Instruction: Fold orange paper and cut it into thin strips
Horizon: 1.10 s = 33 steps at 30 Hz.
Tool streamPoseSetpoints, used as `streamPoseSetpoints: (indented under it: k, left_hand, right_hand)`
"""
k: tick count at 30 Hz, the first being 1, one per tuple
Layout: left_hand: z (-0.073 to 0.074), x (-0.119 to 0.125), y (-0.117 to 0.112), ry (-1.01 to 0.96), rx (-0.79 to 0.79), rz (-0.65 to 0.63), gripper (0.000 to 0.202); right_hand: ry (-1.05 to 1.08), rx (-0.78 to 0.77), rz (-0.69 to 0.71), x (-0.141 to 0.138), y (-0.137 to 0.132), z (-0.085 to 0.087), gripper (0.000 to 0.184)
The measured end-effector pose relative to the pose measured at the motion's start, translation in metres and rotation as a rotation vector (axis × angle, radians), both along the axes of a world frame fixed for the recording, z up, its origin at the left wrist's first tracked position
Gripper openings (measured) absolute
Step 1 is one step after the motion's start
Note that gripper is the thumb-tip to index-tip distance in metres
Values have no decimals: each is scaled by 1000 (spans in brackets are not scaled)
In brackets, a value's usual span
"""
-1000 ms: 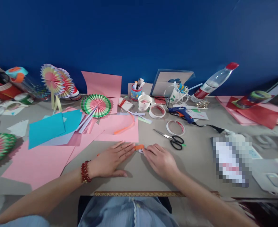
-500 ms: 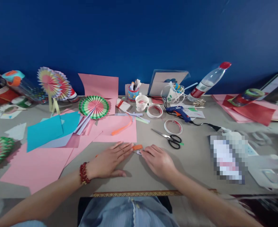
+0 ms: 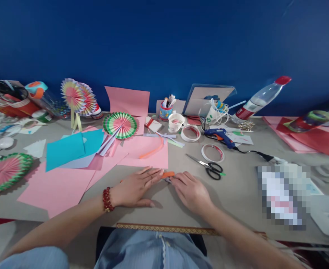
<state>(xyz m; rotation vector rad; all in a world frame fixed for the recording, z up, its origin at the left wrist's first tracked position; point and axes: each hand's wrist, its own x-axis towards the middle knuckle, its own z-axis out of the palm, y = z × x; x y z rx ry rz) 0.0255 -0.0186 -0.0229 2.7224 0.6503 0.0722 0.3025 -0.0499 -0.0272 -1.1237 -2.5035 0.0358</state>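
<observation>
My left hand [image 3: 136, 187] lies flat on the grey table [image 3: 237, 186] with fingers stretched out, its fingertips pressing on one end of a small orange paper strip [image 3: 168, 174]. A red bead bracelet [image 3: 107, 199] is on that wrist. My right hand [image 3: 191, 191] rests palm down just right of the strip, fingers curled slightly, fingertips touching a small white bit at the strip's end. Both hands meet at the strip near the table's front middle.
Pink paper sheets [image 3: 58, 186] and blue paper [image 3: 69, 149] lie left. Folded paper fans [image 3: 120, 125], scissors [image 3: 209, 167], tape rolls [image 3: 210, 152], a blue glue gun [image 3: 220, 136], cups, a plastic bottle [image 3: 261, 99] and red paper [image 3: 318, 140] sit behind and right.
The camera view shifted slightly, so everything sits a little further right in the picture. Both hands stay on the orange strip in the same pose.
</observation>
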Motion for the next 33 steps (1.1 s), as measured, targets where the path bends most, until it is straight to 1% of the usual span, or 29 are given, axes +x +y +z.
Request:
streamPoseSetpoints:
  k: [4,18,23,25,27,29,33]
  left_hand:
    - [1,1,0,-1,-10,14,104]
    - [1,0,1,-17,-1,-10,106]
    - [3,-1,2,-37,-35,6,103]
    - [7,-4,3,-44,-53,28,96]
    - [11,-8,4,-33,-38,40,86]
    - [12,-12,3,-10,3,40,81]
    - [7,-18,0,27,62,37,90]
  right_hand:
    - [21,-40,10,0,0,1,23]
    - [25,-22,37,-9,2,3,23]
    - [31,-12,33,-10,1,1,24]
    - [18,-17,23,-9,0,1,23]
    - [3,-29,18,-9,0,1,23]
    - [-8,-34,15,-9,0,1,22]
    - [-24,-19,9,-11,1,1,21]
